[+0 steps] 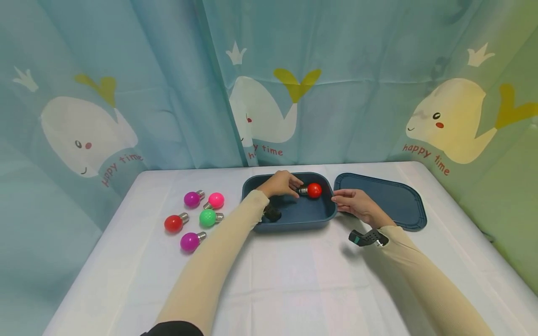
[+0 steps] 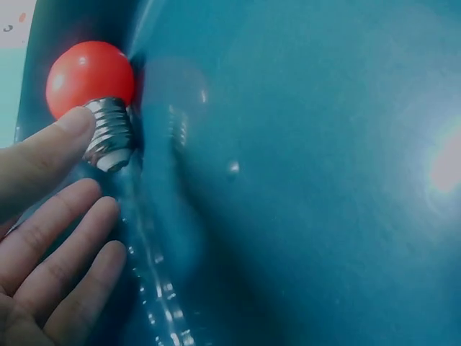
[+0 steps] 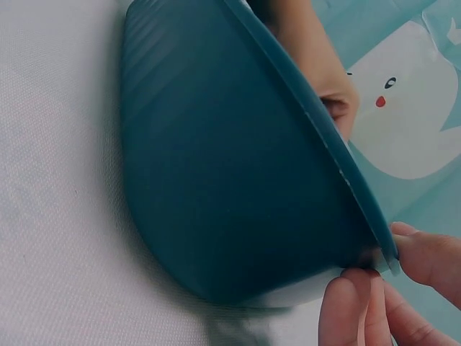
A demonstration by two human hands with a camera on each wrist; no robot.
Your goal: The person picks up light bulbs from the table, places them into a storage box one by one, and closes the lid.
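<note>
The red bulb is in the blue box, right of frame centre. The left hand, fingers apart beside it, should ease off without rolling it; the right hand, fingers clamped on the box, should hold steady.

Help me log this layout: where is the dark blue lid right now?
In the head view, the dark blue lid lies on the white table just right of the box, partly hidden by the right hand.
</note>
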